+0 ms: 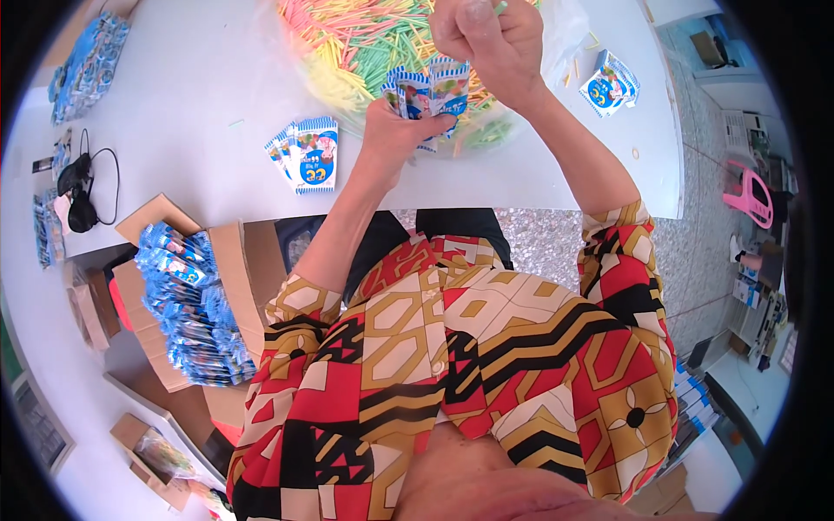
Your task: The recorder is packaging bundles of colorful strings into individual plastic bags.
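The left forearm comes out of a patterned sleeve (300,304) and goes up, leaning toward one o'clock. Its left hand (400,130), at twelve o'clock from the centre of the view, grasps several blue-and-white packets (420,95) spread like a fan, with the thumb laid across their front. The right forearm leans toward eleven o'clock. Its right hand (489,39), between twelve and one o'clock, is clenched, the fingers curled inward, and the end of a green stick (500,8) shows out of it. Near both hands, at twelve o'clock, lies a heap of coloured sticks (382,43) in a clear plastic bag (304,54) on the white surface (208,69). One packet pile (314,156) lies between ten and eleven o'clock, another pile (608,84) between one and two. Toward nine o'clock, an open carton (234,265) contains many blue packets (187,304).
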Demonstrator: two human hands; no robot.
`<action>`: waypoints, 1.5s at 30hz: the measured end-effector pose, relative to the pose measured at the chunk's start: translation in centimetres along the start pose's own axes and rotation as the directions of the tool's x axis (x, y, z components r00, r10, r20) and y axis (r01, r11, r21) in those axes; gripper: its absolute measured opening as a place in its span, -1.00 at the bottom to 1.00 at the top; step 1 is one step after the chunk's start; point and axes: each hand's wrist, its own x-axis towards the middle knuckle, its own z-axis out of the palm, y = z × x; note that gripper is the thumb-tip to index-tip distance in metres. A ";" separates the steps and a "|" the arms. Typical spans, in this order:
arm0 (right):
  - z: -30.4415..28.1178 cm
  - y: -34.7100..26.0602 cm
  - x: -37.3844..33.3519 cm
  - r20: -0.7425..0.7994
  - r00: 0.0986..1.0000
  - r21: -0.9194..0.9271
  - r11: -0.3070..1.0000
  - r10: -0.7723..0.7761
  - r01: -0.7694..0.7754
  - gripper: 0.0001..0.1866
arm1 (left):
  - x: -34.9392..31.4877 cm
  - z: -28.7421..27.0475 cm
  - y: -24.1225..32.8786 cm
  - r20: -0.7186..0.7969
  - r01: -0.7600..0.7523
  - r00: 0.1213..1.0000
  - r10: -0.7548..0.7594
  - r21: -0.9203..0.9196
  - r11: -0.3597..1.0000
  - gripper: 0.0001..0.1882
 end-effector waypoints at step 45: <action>-2.1 0.2 1.0 0.173 0.959 0.063 0.969 0.225 -0.239 -0.54 | 0.3 0.1 -0.1 0.063 -0.211 0.977 0.206 0.085 0.974 -0.77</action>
